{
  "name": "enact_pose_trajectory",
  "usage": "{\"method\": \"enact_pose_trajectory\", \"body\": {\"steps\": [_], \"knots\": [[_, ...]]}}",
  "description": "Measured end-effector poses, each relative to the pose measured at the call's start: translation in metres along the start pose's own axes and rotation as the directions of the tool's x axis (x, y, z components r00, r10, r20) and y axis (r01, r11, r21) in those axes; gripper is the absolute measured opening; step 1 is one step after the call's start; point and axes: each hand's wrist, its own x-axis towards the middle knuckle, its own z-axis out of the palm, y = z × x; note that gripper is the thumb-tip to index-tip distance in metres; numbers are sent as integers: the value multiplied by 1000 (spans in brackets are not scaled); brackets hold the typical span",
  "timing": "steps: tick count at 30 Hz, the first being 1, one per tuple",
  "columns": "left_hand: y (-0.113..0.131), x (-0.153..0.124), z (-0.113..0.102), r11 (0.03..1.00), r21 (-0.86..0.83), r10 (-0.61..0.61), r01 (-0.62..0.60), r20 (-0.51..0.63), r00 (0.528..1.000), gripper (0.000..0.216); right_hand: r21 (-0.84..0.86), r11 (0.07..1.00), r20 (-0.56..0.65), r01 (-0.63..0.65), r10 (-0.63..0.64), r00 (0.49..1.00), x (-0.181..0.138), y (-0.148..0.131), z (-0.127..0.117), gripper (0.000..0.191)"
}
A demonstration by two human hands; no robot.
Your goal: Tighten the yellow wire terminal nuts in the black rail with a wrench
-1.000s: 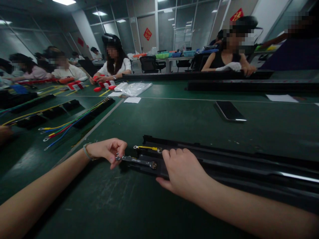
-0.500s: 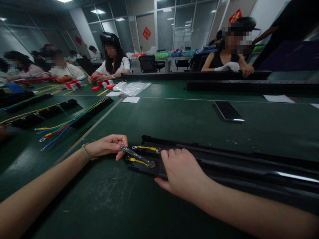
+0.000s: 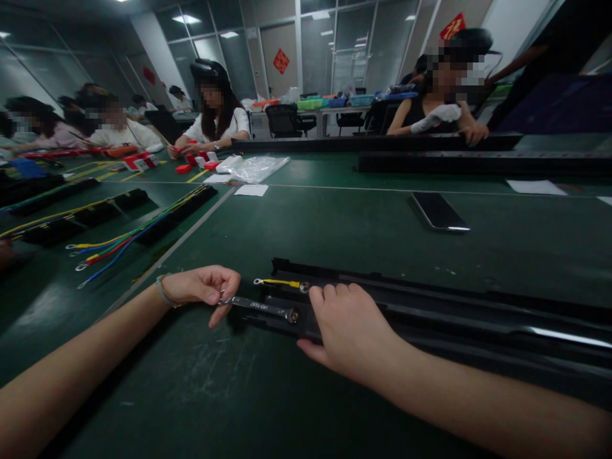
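Observation:
My left hand [image 3: 208,288] is closed on one end of a metal wrench [image 3: 258,306]. The wrench's other end sits around a nut [image 3: 293,315] near the left end of a long black channel [image 3: 430,312]. My right hand [image 3: 351,325] grips this channel just right of the nut, fingers over its top and thumb at the near side. Behind the wrench, a short yellow wire [image 3: 280,283] with a ring terminal at its left tip runs to a second nut [image 3: 305,287]. The wrench hides the nearer yellow wire.
A phone [image 3: 440,211] lies beyond the channel. Bundles of coloured wires [image 3: 112,250] with ring terminals are on the left. Farther back are a plastic bag [image 3: 261,169], paper [image 3: 251,190], red-and-white parts [image 3: 141,160] and more black channels [image 3: 478,164]. People sit across the table.
My left hand has swung the wrench's free end toward me and slightly left, turning it about the nut. The nearer yellow wire is now covered. My right hand stays in place.

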Motion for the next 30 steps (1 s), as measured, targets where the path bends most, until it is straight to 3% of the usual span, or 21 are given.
{"method": "enact_pose_trajectory", "body": {"steps": [4, 10, 15, 20, 22, 26, 30], "knots": [[0, 5, -2, 997, 7, 78, -77, -157, 985, 16, -2, 1000, 1, -3, 3, 1000, 0, 0, 0, 48], [-2, 6, -4, 997, 1, 76, -77, -180, 981, 17, -15, 1000, -25, -3, 3, 1000, 0, 0, 2, 47], [0, 2, -2, 998, 35, 47, -44, -99, 994, 14, -15, 1000, -24, 0, -1, 1000, 0, 0, 2, 48], [3, -2, 1, 995, 33, -94, 92, 84, 992, 15, -7, 1000, -29, -1, 1, 1000, -1, 0, 2, 48], [3, -3, 1, 993, 42, -115, 111, 96, 989, 16, -11, 1000, -30, 1, -2, 1000, -1, 0, 1, 48], [1, -1, 1, 998, 32, -51, 50, 19, 999, 17, -16, 1000, -12, 4, -4, 1000, 0, 0, 0, 48], [-1, 5, 0, 997, 2, 81, -82, -158, 984, 13, -13, 1000, -12, 1, -2, 1000, 0, 0, -1, 47]]}}
